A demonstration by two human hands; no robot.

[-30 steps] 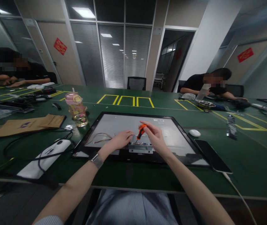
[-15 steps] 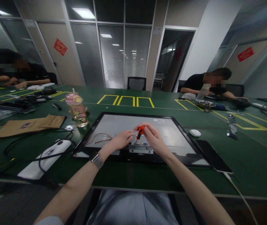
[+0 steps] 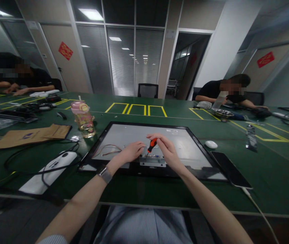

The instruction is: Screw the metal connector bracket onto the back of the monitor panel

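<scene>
My right hand point(image 3: 166, 147) is closed around the handle of an orange-and-black screwdriver point(image 3: 152, 145). The tool tilts, its shaft pointing down and left to a metal bracket point(image 3: 152, 163) with ports and a board. That bracket sits along the near edge of a flat display panel point(image 3: 121, 132), grey-backed with a black frame, lying on the table. Beside the bracket's left end rests my left hand point(image 3: 133, 151), its fingers bent together near the screwdriver tip; what they hold, if anything, is hidden. Thin wires point(image 3: 108, 149) lie on the panel to the left.
Left of the panel are a white power strip point(image 3: 49, 173) with black cables, a brown paper bag point(image 3: 29, 135) and a pink-lidded bottle point(image 3: 83, 120). To its right lie a phone point(image 3: 230, 168) on a cable and a white case point(image 3: 210, 144). Other people sit across the table.
My right hand's fingers have shifted around the screwdriver handle, and the handle leans further to the right. My left hand stays in place by the bracket.
</scene>
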